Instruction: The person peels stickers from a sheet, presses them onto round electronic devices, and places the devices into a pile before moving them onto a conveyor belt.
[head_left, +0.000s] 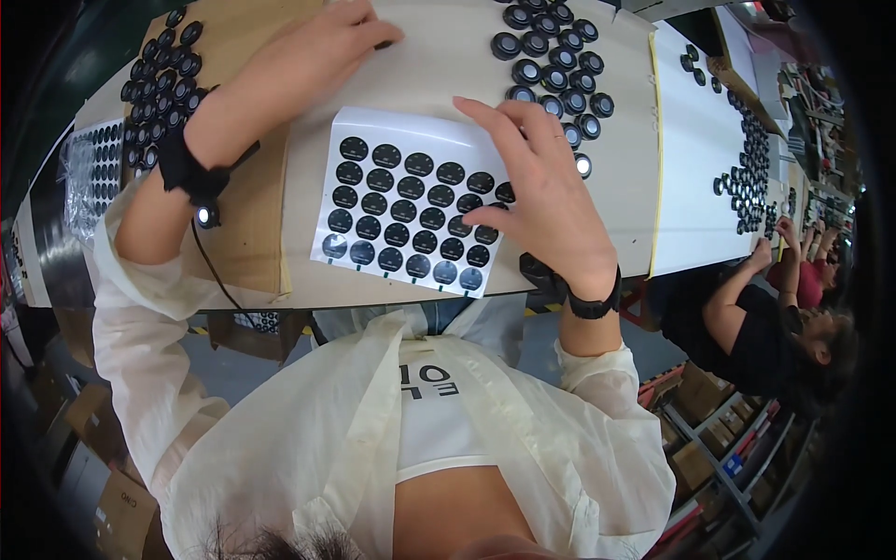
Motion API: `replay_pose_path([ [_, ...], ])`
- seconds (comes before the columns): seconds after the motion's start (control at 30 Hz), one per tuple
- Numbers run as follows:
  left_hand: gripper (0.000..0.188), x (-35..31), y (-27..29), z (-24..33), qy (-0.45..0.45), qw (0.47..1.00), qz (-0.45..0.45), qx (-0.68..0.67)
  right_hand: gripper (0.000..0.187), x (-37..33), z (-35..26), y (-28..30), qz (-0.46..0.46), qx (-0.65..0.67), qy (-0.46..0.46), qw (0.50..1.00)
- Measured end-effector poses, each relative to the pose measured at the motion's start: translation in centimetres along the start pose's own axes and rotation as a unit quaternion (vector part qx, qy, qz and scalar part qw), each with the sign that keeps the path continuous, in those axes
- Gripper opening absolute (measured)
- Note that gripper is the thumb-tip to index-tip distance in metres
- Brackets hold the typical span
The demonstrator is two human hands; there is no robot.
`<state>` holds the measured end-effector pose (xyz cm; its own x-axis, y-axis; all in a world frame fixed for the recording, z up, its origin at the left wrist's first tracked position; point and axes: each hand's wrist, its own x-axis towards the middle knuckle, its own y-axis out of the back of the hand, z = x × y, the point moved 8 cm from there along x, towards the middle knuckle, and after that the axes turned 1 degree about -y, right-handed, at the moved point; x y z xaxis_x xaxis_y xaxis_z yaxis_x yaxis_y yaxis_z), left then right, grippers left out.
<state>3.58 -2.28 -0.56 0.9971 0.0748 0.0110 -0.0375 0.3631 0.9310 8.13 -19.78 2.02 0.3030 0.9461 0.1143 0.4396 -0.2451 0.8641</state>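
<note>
A white sheet (327, 219) lies on the table in front of me, bearing rows of round black stickers with pale markings. Over its right edge hovers my right hand (551, 187), thumb and fingers spread, with nothing seen between them. Beyond the sheet, my left hand (322, 47) reaches across the far side of the table, its fingers drawn together. At those fingertips shows a small dark piece (383, 44), mostly hidden and too small to name. Round black parts with pale centres (560, 79) stand in a loose group beyond my right hand.
More black parts (166, 89) crowd a cardboard sheet (245, 187) on the left. Beside them are plastic-wrapped sticker sheets (93, 177) and a cable (210, 257). On the right, a white work surface (686, 177) holds further parts, with co-workers (747, 308) alongside.
</note>
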Motion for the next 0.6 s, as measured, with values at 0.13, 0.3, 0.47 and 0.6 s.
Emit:
replay_pose_path([
  [0.13, 0.028, -2.1, 0.8, 1.2, -0.074, 0.982, 0.128, 0.122, 0.08, 0.1, 0.6, -1.0, -0.08, 0.105, 0.011, 0.991],
  [0.3, 0.031, -3.4, 2.8, 6.0, -0.092, 0.973, 0.074, -0.197, 0.077, 0.4, 2.6, 0.4, -0.066, 0.302, -0.108, 0.945],
  [0.47, 0.031, -3.8, 5.8, 8.1, -0.119, 0.938, -0.017, -0.325, 0.075, 1.0, 2.6, 0.9, -0.104, 0.351, -0.089, 0.926],
  [0.6, 0.035, -4.0, 5.7, 9.9, -0.146, 0.981, 0.034, -0.12, 0.076, 1.9, 1.5, 0.7, -0.094, 0.309, -0.025, 0.946],
])
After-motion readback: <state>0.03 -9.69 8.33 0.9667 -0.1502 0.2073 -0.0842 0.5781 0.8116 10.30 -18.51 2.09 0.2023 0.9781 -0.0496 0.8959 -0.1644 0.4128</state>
